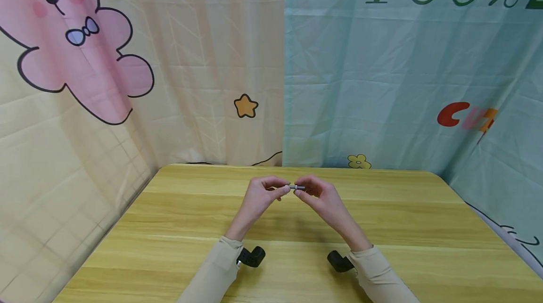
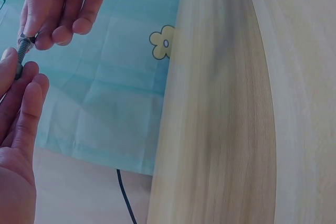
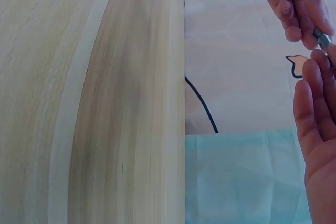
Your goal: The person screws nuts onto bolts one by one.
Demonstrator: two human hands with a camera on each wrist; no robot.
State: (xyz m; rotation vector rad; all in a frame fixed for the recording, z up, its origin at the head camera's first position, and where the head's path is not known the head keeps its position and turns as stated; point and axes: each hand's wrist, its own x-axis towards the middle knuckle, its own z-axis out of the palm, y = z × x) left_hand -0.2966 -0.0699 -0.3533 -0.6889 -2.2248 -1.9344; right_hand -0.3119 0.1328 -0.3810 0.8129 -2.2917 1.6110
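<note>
A small metal bolt (image 1: 292, 186) is held up over the table between both hands, lying roughly level in the head view. My left hand (image 1: 259, 197) pinches one end of it between thumb and fingertips. At the other end, my right hand (image 1: 325, 199) pinches a nut (image 2: 31, 39) on the bolt with its thumb and index finger. Bare thread on the bolt (image 2: 22, 52) shows between the two hands in the left wrist view. Fingers partly cover the bolt (image 3: 322, 39) in the right wrist view.
A wooden table (image 1: 191, 246) lies below the hands. Behind it and at the sides hang printed curtains (image 1: 339, 81). Each sleeve cuff carries a black wrist device, one on the left (image 1: 253, 257) and one on the right (image 1: 339, 261).
</note>
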